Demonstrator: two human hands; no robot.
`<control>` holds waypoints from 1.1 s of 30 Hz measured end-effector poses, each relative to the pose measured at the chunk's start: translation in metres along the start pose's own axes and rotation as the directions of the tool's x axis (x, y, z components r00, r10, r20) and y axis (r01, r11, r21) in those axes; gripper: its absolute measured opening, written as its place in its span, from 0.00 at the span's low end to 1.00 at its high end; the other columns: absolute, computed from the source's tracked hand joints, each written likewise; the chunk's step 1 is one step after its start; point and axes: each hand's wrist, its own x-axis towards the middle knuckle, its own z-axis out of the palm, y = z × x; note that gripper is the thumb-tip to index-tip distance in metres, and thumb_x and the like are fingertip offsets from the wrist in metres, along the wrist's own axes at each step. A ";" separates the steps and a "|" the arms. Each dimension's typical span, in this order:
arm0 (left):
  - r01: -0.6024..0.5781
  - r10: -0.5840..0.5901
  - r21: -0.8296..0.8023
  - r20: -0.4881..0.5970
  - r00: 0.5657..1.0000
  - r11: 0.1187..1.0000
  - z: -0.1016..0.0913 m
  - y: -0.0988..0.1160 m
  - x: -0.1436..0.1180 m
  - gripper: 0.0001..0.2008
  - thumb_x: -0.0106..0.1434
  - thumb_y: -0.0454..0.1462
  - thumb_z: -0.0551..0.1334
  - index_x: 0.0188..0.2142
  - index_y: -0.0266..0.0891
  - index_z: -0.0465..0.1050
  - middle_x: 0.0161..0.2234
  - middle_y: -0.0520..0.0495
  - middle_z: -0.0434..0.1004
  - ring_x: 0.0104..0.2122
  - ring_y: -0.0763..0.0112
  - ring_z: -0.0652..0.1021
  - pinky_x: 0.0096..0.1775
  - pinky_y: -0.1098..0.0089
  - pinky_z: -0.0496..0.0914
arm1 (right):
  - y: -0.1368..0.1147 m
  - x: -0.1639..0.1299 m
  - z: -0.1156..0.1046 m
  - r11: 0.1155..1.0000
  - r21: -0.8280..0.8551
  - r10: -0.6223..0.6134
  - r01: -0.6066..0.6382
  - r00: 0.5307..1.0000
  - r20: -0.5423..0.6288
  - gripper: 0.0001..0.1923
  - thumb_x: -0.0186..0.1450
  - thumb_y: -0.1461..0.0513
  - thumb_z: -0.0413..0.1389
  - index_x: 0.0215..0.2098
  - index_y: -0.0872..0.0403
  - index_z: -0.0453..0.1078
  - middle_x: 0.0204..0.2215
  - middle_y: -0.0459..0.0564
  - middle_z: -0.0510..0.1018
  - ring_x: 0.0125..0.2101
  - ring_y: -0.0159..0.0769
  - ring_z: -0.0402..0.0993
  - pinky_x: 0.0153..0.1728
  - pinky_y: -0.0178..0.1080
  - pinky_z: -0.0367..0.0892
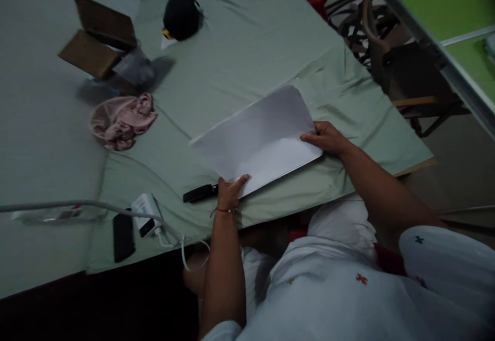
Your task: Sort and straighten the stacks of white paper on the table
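The left hand pinches the near corner of a large white sheet of stiff paper, fingers closed over its edge; the right hand clamps the right-hand corner the same way. The sheet lies on the pale green cloth-covered tabletop, near its front edge, bowed upward. Its long axis runs from near-left to far-right. I'd keep both grips even so it doesn't crease. A black marker lies just beside the left hand.

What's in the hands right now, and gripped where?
A white paper sheet: left hand grips its near corner, right hand its right edge.
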 end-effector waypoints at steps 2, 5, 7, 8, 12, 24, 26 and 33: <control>-0.010 0.010 0.003 -0.001 1.000 1.000 -0.001 -0.003 0.003 0.30 0.41 0.44 0.81 0.42 0.32 0.80 0.37 0.39 0.85 0.43 0.58 0.84 0.51 0.61 0.77 | 0.002 0.004 -0.001 0.982 -0.165 -0.099 0.089 0.993 -0.056 0.18 0.59 0.49 0.64 0.38 0.53 0.72 0.31 0.48 0.74 0.31 0.36 0.67 0.32 0.39 0.65; -0.005 0.005 0.035 0.002 1.000 0.999 0.000 -0.006 0.007 0.29 0.43 0.44 0.80 0.42 0.32 0.80 0.40 0.38 0.85 0.43 0.59 0.84 0.51 0.62 0.76 | 0.002 0.009 0.001 0.846 -0.464 -0.366 0.261 0.919 -0.149 0.26 0.59 0.50 0.66 0.50 0.52 0.71 0.46 0.56 0.76 0.46 0.49 0.71 0.47 0.50 0.70; 0.007 -0.008 0.061 0.011 1.000 0.998 0.003 -0.006 0.010 0.28 0.44 0.44 0.79 0.42 0.31 0.80 0.41 0.37 0.85 0.43 0.58 0.83 0.51 0.61 0.76 | 0.000 0.009 0.006 0.722 -0.580 -0.517 0.376 0.851 -0.093 0.28 0.60 0.47 0.66 0.54 0.50 0.70 0.53 0.58 0.74 0.53 0.55 0.68 0.54 0.58 0.66; 0.016 -0.017 0.071 0.016 1.000 0.997 0.004 -0.005 0.011 0.29 0.44 0.44 0.79 0.42 0.30 0.80 0.42 0.36 0.85 0.42 0.58 0.83 0.50 0.60 0.76 | -0.001 0.008 0.010 0.667 -0.606 -0.562 0.433 0.827 -0.028 0.29 0.61 0.46 0.65 0.54 0.49 0.70 0.54 0.59 0.74 0.54 0.57 0.67 0.56 0.60 0.64; 0.065 -0.069 0.080 0.045 0.997 0.995 0.009 0.004 0.012 0.30 0.42 0.45 0.79 0.43 0.30 0.80 0.43 0.35 0.85 0.43 0.56 0.83 0.49 0.59 0.76 | -0.005 0.001 0.027 0.525 -0.577 -0.585 0.625 0.758 0.289 0.27 0.63 0.43 0.64 0.52 0.50 0.72 0.52 0.58 0.75 0.53 0.54 0.67 0.57 0.57 0.62; 0.152 -0.156 0.052 0.093 0.983 0.987 0.006 0.019 0.011 0.38 0.37 0.47 0.81 0.46 0.29 0.80 0.42 0.35 0.85 0.42 0.54 0.84 0.45 0.60 0.79 | -0.003 -0.002 0.042 0.529 -0.516 -0.465 0.674 0.739 0.488 0.13 0.67 0.54 0.63 0.40 0.54 0.70 0.42 0.57 0.75 0.44 0.47 0.63 0.45 0.46 0.59; 0.147 -0.151 0.055 0.092 0.984 0.988 0.006 0.017 0.012 0.38 0.37 0.47 0.81 0.46 0.29 0.80 0.43 0.35 0.85 0.42 0.53 0.84 0.45 0.60 0.79 | -0.003 -0.001 0.041 0.547 -0.484 -0.470 0.683 0.729 0.498 0.15 0.66 0.51 0.64 0.39 0.53 0.69 0.39 0.56 0.74 0.42 0.45 0.62 0.44 0.45 0.59; 0.141 -0.147 0.056 0.124 0.981 0.988 0.007 0.020 0.011 0.40 0.36 0.48 0.81 0.47 0.30 0.80 0.41 0.36 0.85 0.45 0.50 0.83 0.47 0.57 0.79 | -0.003 0.001 0.041 0.588 -0.472 -0.441 0.657 0.750 0.494 0.15 0.68 0.51 0.62 0.34 0.53 0.68 0.35 0.53 0.72 0.39 0.44 0.61 0.42 0.43 0.58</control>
